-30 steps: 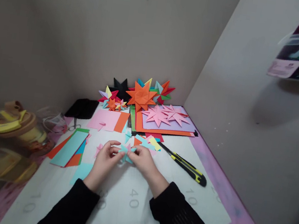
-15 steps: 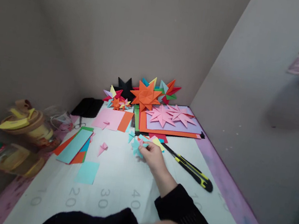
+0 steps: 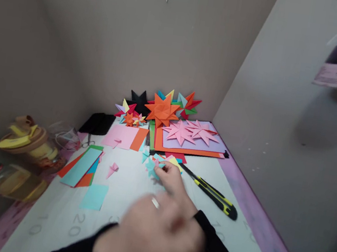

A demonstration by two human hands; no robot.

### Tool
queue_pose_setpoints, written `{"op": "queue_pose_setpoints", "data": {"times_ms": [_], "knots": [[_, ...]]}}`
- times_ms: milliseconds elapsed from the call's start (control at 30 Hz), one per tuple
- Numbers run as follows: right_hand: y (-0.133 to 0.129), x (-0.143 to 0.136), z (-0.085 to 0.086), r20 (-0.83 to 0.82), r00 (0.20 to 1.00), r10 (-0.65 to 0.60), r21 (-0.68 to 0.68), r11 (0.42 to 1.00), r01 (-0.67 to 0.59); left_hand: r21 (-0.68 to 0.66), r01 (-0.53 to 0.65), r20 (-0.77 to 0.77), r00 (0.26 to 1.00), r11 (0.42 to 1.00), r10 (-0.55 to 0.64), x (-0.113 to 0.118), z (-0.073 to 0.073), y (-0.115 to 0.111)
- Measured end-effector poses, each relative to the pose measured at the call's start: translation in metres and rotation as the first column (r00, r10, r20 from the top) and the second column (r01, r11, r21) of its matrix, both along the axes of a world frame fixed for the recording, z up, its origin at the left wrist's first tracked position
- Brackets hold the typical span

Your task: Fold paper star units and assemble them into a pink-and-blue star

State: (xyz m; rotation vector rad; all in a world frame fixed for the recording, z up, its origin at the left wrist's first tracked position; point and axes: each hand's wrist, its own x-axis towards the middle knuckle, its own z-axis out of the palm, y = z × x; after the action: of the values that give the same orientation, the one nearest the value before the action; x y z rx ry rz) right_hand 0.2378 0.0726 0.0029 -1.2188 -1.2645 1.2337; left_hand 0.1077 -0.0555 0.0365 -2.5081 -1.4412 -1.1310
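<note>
My right hand (image 3: 173,180) pinches a small light-blue paper star (image 3: 152,168) with a bit of pink in it, just above the white sheet. Nearer to the camera, my left hand (image 3: 155,230) is smeared by motion and overlaps my right wrist; its fingers cannot be made out. Beside the held star lies a small light-blue folded piece (image 3: 145,156). To the left, a pink folded piece (image 3: 112,170) rests on the sheet. A black and yellow utility knife (image 3: 212,192) lies to the right of my right hand.
Paper strips (image 3: 81,167) and a light-blue square (image 3: 94,197) lie left. Large folded stars, including an orange one (image 3: 162,110) and pink ones (image 3: 180,133), stand or lie at the back. A jar (image 3: 16,178) and a lidded cup (image 3: 34,143) stand along the left edge.
My left hand has moved up and inward from the bottom edge, towards my right hand. My right hand still holds the star in about the same place. The view has shifted slightly.
</note>
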Motion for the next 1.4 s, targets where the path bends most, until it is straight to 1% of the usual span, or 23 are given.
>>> {"op": "queue_pose_setpoints", "data": {"times_ms": [33,67,100,133,167,200,233,300,367,433,500,567,633,700,767,833,900,1033,1100,1167,1233,1300,1400], "knots": [[0.0,0.0,-0.001,0.027,1.0,-0.01,0.011,1.0,0.01,0.0,-0.013,-0.027,1.0,1.0,0.013,-0.011,0.013,0.029],[0.001,0.0,-0.001,0.051,0.999,-0.019,0.023,1.0,0.018,-0.066,-0.121,-0.13,0.985,0.99,0.112,-0.025,0.024,0.056],[0.001,0.0,-0.002,0.067,0.997,-0.025,0.031,0.999,0.023,-0.137,-0.278,-0.224,0.943,0.951,0.244,-0.039,0.032,0.079],[0.001,-0.001,-0.002,0.078,0.997,-0.028,0.036,0.999,0.025,-0.197,-0.416,-0.306,0.887,0.888,0.347,-0.054,0.036,0.097],[0.001,-0.002,-0.003,0.089,0.996,-0.027,0.039,0.999,0.023,-0.264,-0.501,-0.379,0.84,0.824,0.389,-0.068,0.036,0.11],[0.0,-0.003,-0.003,0.099,0.995,-0.024,0.042,0.999,0.02,-0.336,-0.551,-0.432,0.811,0.764,0.394,-0.081,0.032,0.119],[0.0,-0.004,-0.003,0.108,0.994,-0.025,0.046,0.999,0.02,-0.395,-0.564,-0.456,0.806,0.725,0.378,-0.091,0.025,0.125],[-0.001,-0.006,-0.003,0.131,0.991,-0.032,0.058,0.998,0.025,-0.427,-0.558,-0.454,0.813,0.712,0.364,-0.106,0.007,0.128],[-0.002,-0.007,-0.003,0.15,0.988,-0.033,0.066,0.998,0.023,-0.525,-0.489,-0.381,0.867,0.697,0.321,-0.113,-0.008,0.129],[-0.003,-0.007,-0.003,0.161,0.987,-0.024,0.072,0.997,0.013,-0.607,-0.399,-0.274,0.917,0.687,0.291,-0.116,-0.017,0.13],[-0.003,-0.008,-0.004,0.162,0.987,-0.013,0.075,0.997,0.001,-0.629,-0.332,-0.193,0.943,0.703,0.273,-0.117,-0.021,0.132],[-0.004,-0.008,-0.003,0.155,0.988,-0.002,0.065,0.998,-0.008,-0.613,-0.294,-0.138,0.954,0.733,0.268,-0.117,-0.021,0.132],[-0.006,-0.009,-0.002,0.142,0.99,0.019,0.03,0.999,-0.024,-0.593,-0.298,-0.098,0.949,0.748,0.3,-0.117,-0.019,0.131],[-0.007,-0.01,0.0,0.137,0.99,0.03,-0.001,1.0,-0.03,-0.571,-0.357,-0.1,0.924,0.739,0.369,-0.116,-0.017,0.128],[-0.007,-0.011,0.001,0.148,0.988,0.034,-0.011,0.999,-0.032,-0.566,-0.413,-0.15,0.902,0.713,0.404,-0.115,-0.015,0.126],[-0.008,-0.012,0.002,0.154,0.987,0.046,-0.016,0.999,-0.045,-0.589,-0.428,-0.206,0.9,0.685,0.385,-0.114,-0.016,0.124],[-0.009,-0.013,0.002,0.159,0.986,0.057,-0.016,0.998,-0.055,-0.623,-0.409,-0.225,0.91,0.667,0.348,-0.114,-0.018,0.122],[-0.011,-0.015,0.003,0.181,0.982,0.051,-0.018,0.999,-0.049,-0.678,-0.32,-0.177,0.945,0.661,0.276,-0.118,-0.016,0.118],[-0.012,-0.015,0.004,0.189,0.981,0.045,-0.019,0.999,-0.042,-0.652,-0.342,-0.189,0.938,0.677,0.291,-0.123,-0.009,0.117],[-0.012,-0.015,0.005,0.193,0.981,0.029,-0.012,1.0,-0.027,-0.573,-0.392,-0.205,0.919,0.72,0.337,-0.13,0.001,0.117],[-0.013,-0.015,0.006,0.198,0.98,0.014,-0.006,1.0,-0.013,-0.549,-0.374,-0.189,0.926,0.747,0.326,-0.136,0.009,0.116],[-0.014,-0.015,0.006,0.204,0.979,0.017,-0.005,1.0,-0.016,-0.63,-0.339,-0.22,0.941,0.699,0.258,-0.14,0.014,0.114],[-0.014,-0.015,0.007,0.197,0.98,0.028,-0.017,1.0,-0.025,-0.717,-0.322,-0.29,0.944,0.618,0.156,-0.139,0.013,0.111]]}}
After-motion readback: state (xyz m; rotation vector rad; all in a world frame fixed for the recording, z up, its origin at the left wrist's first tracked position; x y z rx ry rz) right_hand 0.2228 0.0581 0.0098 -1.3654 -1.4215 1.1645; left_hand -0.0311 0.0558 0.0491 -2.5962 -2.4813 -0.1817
